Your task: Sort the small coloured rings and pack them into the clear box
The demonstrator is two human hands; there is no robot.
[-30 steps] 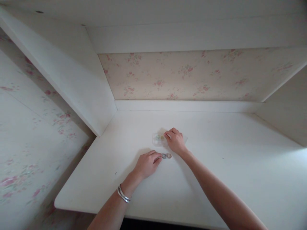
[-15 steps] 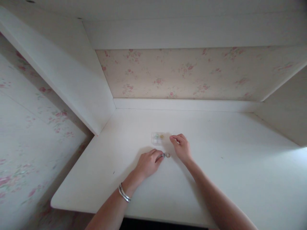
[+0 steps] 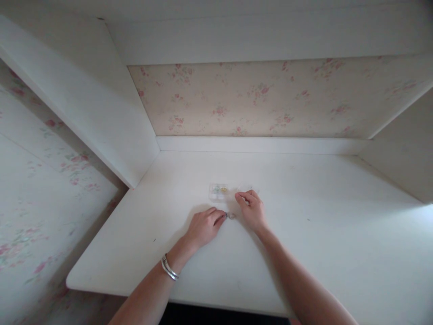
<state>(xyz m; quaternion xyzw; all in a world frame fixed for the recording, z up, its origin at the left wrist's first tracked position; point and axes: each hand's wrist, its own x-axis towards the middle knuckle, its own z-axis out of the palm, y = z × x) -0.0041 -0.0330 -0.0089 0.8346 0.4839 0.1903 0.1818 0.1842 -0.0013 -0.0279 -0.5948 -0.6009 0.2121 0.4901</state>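
My left hand (image 3: 204, 225), a silver bangle on its wrist, lies on the white tabletop (image 3: 314, 253) with thumb and forefinger closed on a small grey round piece (image 3: 225, 215). A second small pale round piece (image 3: 232, 216) lies on the table just right of those fingertips. My right hand (image 3: 253, 211) hovers right of it, its thumb and forefinger pinched together; nothing shows between them. A small clear plastic box (image 3: 218, 191) with coloured bits inside sits just beyond both hands, left of my right fingertips.
The tabletop sits in a white alcove with a slanted side panel (image 3: 101, 113) on the left, another on the right, and floral wallpaper (image 3: 257, 99) behind. The table's front edge (image 3: 135, 293) runs close below my forearms.
My right hand left the clear box and drew back toward the small round pieces, pinching its fingers. My left fingertips closed on the grey piece. The view shifted slightly.
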